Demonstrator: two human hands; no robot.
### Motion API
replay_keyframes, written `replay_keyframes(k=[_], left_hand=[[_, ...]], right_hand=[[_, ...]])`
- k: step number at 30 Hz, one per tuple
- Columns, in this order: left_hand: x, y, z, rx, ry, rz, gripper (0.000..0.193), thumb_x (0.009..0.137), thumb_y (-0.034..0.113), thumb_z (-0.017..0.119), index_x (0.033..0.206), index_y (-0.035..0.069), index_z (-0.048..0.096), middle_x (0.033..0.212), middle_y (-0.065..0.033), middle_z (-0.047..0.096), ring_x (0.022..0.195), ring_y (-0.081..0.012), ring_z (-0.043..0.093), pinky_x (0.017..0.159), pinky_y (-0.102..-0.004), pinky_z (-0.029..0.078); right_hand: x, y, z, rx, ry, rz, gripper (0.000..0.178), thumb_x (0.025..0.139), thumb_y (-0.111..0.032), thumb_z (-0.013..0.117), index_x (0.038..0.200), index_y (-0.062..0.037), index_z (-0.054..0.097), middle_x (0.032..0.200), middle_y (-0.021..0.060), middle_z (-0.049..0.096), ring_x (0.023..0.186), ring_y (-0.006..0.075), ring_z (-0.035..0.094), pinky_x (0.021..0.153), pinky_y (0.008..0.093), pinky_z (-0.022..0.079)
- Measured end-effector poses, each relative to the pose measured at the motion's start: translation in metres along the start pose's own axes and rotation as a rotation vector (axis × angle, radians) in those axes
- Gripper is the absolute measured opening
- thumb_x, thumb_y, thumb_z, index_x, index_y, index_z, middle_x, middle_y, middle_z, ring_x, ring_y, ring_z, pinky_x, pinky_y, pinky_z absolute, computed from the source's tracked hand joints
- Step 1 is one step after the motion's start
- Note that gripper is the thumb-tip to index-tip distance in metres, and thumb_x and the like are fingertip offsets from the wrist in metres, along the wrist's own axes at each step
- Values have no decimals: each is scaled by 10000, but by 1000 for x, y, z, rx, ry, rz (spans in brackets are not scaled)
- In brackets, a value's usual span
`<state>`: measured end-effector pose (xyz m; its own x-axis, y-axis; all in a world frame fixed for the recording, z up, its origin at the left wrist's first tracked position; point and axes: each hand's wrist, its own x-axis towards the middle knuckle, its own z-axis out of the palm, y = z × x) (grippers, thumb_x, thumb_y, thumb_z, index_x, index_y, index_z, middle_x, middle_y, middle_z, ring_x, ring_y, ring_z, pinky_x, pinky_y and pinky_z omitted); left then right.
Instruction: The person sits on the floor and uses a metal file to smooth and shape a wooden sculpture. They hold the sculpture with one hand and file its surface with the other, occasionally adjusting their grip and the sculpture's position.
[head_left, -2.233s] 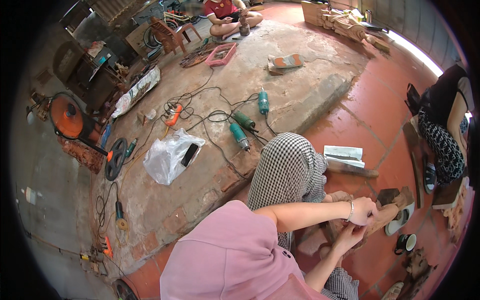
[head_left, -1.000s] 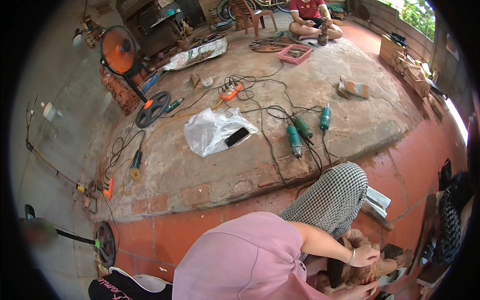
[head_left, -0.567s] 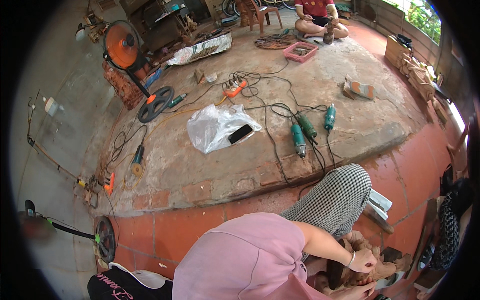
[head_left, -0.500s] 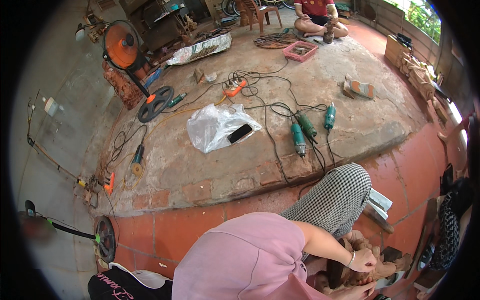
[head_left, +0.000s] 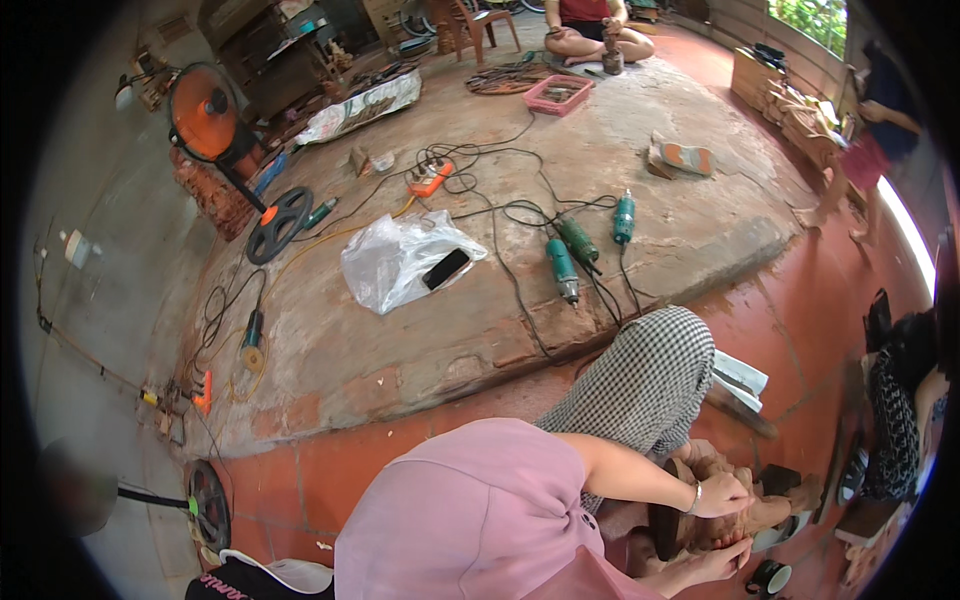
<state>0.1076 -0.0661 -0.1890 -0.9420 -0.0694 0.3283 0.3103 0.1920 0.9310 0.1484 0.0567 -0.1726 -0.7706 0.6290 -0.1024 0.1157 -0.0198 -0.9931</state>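
Across the back, grey concrete slab [head_left: 620, 135], raised above red floor tiles [head_left: 780, 340]. Orange-and-black pedestal fan [head_left: 203, 112] at left. Brown carved wooden piece [head_left: 712, 526] lies low by the person's checkered knee [head_left: 650, 365], under both hands. Left hand [head_left: 722, 494], braceleted: fingers curled down against it, can't tell what they grip. Right hand [head_left: 715, 562]: fingers against its near side, grip unclear. Dark mug [head_left: 770, 577] just beside.

A raised concrete slab [head_left: 400, 345] carries a whitish plastic bag [head_left: 375, 265] and three green power tools [head_left: 561, 270] near its front edge, an orange power strip [head_left: 430, 178] farther in, and a pink basket [head_left: 560, 105] toward its far side. Below that front edge, red tiled floor [head_left: 380, 470] bears a round black stand base [head_left: 200, 508].
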Motion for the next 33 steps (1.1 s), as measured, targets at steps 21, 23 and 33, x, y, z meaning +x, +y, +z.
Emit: replay_keyframes(k=[21, 23, 33], left_hand=[[27, 237, -153, -1246, -228, 871, 203, 798, 315, 709, 719, 131, 675, 783, 3, 537, 757, -161, 481, 694, -287, 381], [26, 239, -155, -1245, -239, 878, 181, 779, 299, 714, 724, 132, 673, 779, 6, 537, 749, -163, 477, 695, -288, 382], [29, 251, -166, -1152, -144, 882, 96, 754, 210, 696, 738, 120, 665, 823, -22, 552, 789, -188, 485, 728, -297, 398]], right_hand=[[9, 8, -10, 158, 38, -20, 222, 1001, -260, 566, 1006, -39, 588, 813, 21, 605, 635, 64, 500, 531, 191, 384], [9, 7, -11, 168, 35, -14, 221, 1003, -259, 564, 1009, -39, 588, 807, 24, 606, 625, 64, 497, 522, 189, 378], [5, 5, -10, 205, 23, -23, 211, 1002, -247, 569, 1006, -38, 600, 801, 27, 610, 651, 74, 509, 559, 205, 414]])
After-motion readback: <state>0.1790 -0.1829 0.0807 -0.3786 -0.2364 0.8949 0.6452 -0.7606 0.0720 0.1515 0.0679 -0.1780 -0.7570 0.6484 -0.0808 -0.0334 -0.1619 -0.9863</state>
